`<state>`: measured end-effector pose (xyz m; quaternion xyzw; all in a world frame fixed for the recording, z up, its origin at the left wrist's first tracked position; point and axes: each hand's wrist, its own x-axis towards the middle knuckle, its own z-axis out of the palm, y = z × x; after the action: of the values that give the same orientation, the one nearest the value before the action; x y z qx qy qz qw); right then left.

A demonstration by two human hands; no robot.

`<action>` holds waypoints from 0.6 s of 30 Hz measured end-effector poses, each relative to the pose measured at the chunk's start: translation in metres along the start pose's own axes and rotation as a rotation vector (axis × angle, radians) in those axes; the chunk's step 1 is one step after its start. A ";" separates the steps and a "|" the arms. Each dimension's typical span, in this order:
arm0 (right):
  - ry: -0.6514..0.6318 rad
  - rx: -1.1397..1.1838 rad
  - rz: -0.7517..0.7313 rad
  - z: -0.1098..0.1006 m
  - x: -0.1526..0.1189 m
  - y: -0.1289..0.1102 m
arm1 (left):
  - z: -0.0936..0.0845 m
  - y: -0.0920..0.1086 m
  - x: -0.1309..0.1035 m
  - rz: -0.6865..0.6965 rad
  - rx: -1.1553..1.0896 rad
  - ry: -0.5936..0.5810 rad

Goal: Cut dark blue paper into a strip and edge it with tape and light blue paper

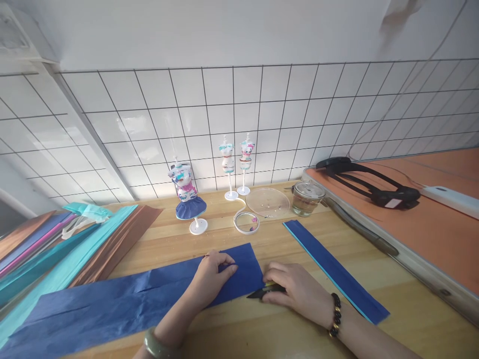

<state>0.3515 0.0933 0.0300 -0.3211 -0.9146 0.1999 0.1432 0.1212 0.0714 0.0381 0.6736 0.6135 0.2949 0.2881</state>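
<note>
A long sheet of dark blue paper (149, 294) lies across the front of the wooden table. My left hand (215, 276) rests on it near its right end, fingers bent and pressed down on the sheet. Beside the right edge of the sheet, my right hand (290, 289) is closed around a dark pointed tool (258, 293), its tip over the lower right corner of the paper. A folded blue strip with a light blue edge (337, 269) lies to the right. Behind the sheet stands a small dress form in a blue skirt (190, 208).
Two small dress forms (227, 162) stand by the tiled wall, near a clear round plate (267, 202), a white ring (246, 223) and a lidded glass jar (307, 198). Coloured paper (112, 239) lies left. A black headset (366, 182) sits on an orange surface (441, 239) at right.
</note>
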 end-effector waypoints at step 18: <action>0.009 0.022 -0.008 0.001 0.000 -0.001 | -0.001 0.000 0.000 0.005 -0.003 -0.001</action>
<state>0.3505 0.0922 0.0291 -0.3170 -0.9128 0.2079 0.1518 0.1210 0.0710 0.0387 0.6749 0.6111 0.2961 0.2887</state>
